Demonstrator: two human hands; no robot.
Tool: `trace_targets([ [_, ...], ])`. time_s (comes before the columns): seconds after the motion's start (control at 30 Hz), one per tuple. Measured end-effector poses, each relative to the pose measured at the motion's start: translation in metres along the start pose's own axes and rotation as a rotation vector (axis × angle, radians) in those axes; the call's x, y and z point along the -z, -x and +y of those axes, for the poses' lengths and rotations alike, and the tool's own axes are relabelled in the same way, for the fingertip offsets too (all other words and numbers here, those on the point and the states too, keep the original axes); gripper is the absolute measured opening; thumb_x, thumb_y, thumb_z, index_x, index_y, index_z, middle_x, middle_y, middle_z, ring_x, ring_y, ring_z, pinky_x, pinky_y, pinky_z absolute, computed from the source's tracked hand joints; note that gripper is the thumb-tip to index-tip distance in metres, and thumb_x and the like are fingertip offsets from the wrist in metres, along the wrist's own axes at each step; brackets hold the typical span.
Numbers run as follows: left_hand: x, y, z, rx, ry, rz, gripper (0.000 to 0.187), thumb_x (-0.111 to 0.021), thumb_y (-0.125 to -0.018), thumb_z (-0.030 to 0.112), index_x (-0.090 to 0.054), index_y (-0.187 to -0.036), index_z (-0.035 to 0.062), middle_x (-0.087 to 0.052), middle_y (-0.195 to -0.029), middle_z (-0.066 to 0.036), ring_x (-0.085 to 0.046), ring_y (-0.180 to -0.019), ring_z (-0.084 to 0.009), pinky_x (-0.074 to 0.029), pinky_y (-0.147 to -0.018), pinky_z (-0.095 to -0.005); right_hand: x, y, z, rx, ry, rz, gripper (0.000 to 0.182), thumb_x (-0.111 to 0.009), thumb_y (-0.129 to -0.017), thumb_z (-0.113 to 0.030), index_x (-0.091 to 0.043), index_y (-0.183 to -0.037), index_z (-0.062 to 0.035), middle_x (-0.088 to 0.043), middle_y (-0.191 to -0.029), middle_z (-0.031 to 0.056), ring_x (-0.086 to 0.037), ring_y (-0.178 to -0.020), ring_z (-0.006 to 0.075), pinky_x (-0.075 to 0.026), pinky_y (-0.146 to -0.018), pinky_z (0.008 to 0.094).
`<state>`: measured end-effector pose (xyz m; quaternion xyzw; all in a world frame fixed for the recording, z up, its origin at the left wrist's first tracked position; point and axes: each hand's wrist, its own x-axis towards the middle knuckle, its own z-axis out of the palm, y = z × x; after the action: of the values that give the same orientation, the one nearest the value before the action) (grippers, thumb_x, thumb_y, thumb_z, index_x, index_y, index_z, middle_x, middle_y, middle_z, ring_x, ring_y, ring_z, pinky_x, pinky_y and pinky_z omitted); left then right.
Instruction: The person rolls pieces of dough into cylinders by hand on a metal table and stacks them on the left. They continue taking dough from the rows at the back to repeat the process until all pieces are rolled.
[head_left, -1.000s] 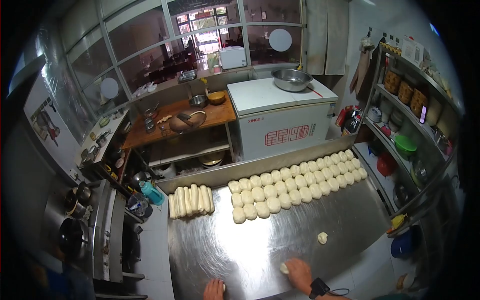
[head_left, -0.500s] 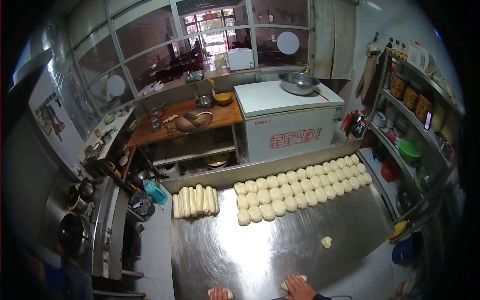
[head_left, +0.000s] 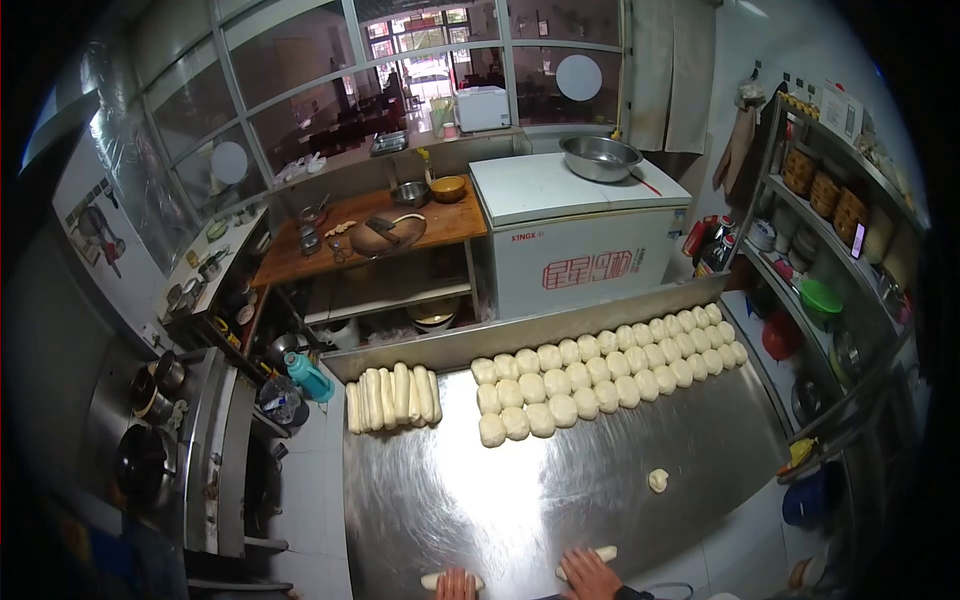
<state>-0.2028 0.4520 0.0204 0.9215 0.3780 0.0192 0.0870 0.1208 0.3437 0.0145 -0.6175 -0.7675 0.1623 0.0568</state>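
My left hand [head_left: 457, 584] lies with its fingers flat over a short dough roll [head_left: 430, 581], whose ends stick out on both sides. Under my right hand [head_left: 590, 574] is another dough roll [head_left: 607, 552], slightly slanted, with the fingers stretched across it. Both hands rest at the near edge of the steel worktable [head_left: 420, 500]. Ahead and to the right sits a small lone dough lump [head_left: 657, 480]. Rows of round dough balls [head_left: 562, 410] line the far right part of the table. Long dough sticks [head_left: 400, 395] lie side by side at the far left.
A raised metal ledge [head_left: 450, 345] runs along the table's far side. Behind it stand a white chest freezer [head_left: 580, 260] with a steel basin [head_left: 601, 157] and a wooden bench [head_left: 440, 225]. Stove [head_left: 210, 440] at left, shelving rack [head_left: 790, 260] at right.
Both hands have shifted slightly forward on the table, still flat on the dough. More of each dough roll shows beyond the fingers. The whole view has moved slightly.
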Motion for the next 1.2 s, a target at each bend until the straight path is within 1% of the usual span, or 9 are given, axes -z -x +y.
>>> trace_targets([
  [0.13,0.040,-0.086,-0.010,0.006,0.035,-0.247,0.101,-0.050,-0.093,0.068,-0.036,-0.150,-0.0140,-0.031,-0.157,-0.039,-0.025,-0.151,-0.0481,-0.012,-0.125,-0.0592,0.035,-0.069,0.003,-0.197,0.072,-0.001,0.075,-0.055,-0.098,-0.048,-0.042,-0.151,0.0037,-0.037,-0.159,0.0258,-0.029,-0.152,0.0375,-0.020,-0.123,0.0589],
  [0.27,0.034,-0.195,-0.041,0.009,-0.025,0.094,0.099,-0.051,-0.093,0.067,-0.036,-0.150,-0.0128,-0.033,-0.157,-0.037,-0.027,-0.150,-0.0494,-0.017,-0.122,-0.0635,0.059,-0.144,0.023,-0.313,0.089,0.179,0.075,-0.047,-0.101,-0.050,-0.037,-0.154,0.0038,-0.033,-0.163,0.0234,-0.022,-0.156,0.0358,-0.015,-0.125,0.0567],
  [0.33,0.050,-0.172,-0.032,-0.050,0.018,-0.100,0.090,-0.049,-0.096,0.058,-0.035,-0.153,-0.0100,-0.030,-0.163,-0.029,-0.024,-0.155,-0.0389,-0.010,-0.124,-0.0633,0.063,-0.131,0.011,-0.203,0.170,-0.004,0.074,-0.045,-0.102,-0.051,-0.037,-0.155,-0.0001,-0.034,-0.164,0.0195,-0.023,-0.155,0.0353,-0.016,-0.124,0.0585],
  [0.5,0.013,0.003,0.001,-0.011,0.045,-0.142,0.102,-0.064,-0.085,0.057,-0.033,-0.150,-0.0148,-0.028,-0.158,-0.039,-0.019,-0.151,-0.0541,-0.014,-0.124,-0.0610,0.025,0.005,-0.036,-0.082,0.040,-0.139,0.073,-0.057,-0.095,-0.045,-0.043,-0.152,-0.0019,-0.036,-0.162,0.0207,-0.029,-0.152,0.0390,-0.018,-0.123,0.0591],
  [0.73,0.034,-0.178,-0.059,0.208,-0.027,0.024,0.099,-0.046,-0.094,0.070,-0.033,-0.156,-0.0065,-0.022,-0.160,-0.042,-0.010,-0.152,-0.0567,0.000,-0.123,-0.0644,0.046,-0.125,0.024,-0.343,0.109,0.100,0.075,-0.051,-0.098,-0.053,-0.042,-0.154,-0.0029,-0.033,-0.163,0.0222,-0.028,-0.153,0.0390,-0.014,-0.122,0.0633],
  [0.93,0.014,-0.039,-0.063,-0.004,0.205,-0.082,0.094,-0.050,-0.095,0.065,-0.036,-0.154,-0.0080,-0.031,-0.160,-0.034,-0.028,-0.148,-0.0519,-0.010,-0.124,-0.0628,0.065,-0.049,-0.018,-0.253,0.040,-0.110,0.072,-0.053,-0.097,-0.050,-0.044,-0.152,-0.0045,-0.036,-0.162,0.0216,-0.028,-0.152,0.0389,-0.017,-0.121,0.0653],
  [1.0,0.030,0.022,-0.030,0.107,0.244,-0.181,0.102,-0.065,-0.086,0.056,-0.032,-0.150,-0.0153,-0.027,-0.158,-0.040,-0.016,-0.151,-0.0559,-0.011,-0.124,-0.0640,0.035,-0.015,-0.018,-0.230,-0.024,-0.057,0.073,-0.054,-0.096,-0.053,-0.045,-0.151,-0.0053,-0.037,-0.160,0.0219,-0.029,-0.151,0.0414,-0.016,-0.120,0.0668],
  [1.1,0.045,-0.029,-0.058,0.073,-0.103,-0.306,0.092,-0.050,-0.096,0.063,-0.035,-0.154,-0.0080,-0.033,-0.158,-0.035,-0.030,-0.146,-0.0529,-0.011,-0.124,-0.0627,0.032,-0.028,-0.014,-0.240,-0.029,-0.008,0.074,-0.055,-0.095,-0.055,-0.047,-0.150,-0.0060,-0.039,-0.159,0.0221,-0.030,-0.149,0.0434,-0.016,-0.119,0.0682],
  [1.2,0.030,-0.130,-0.121,0.256,0.061,0.051,0.090,-0.050,-0.097,0.060,-0.038,-0.151,-0.0107,-0.033,-0.158,-0.036,-0.028,-0.149,-0.0506,-0.011,-0.123,-0.0630,0.052,-0.099,0.035,-0.340,0.044,0.113,0.073,-0.054,-0.096,-0.055,-0.047,-0.149,-0.0052,-0.039,-0.159,0.0221,-0.031,-0.149,0.0421,-0.016,-0.119,0.0684],
])
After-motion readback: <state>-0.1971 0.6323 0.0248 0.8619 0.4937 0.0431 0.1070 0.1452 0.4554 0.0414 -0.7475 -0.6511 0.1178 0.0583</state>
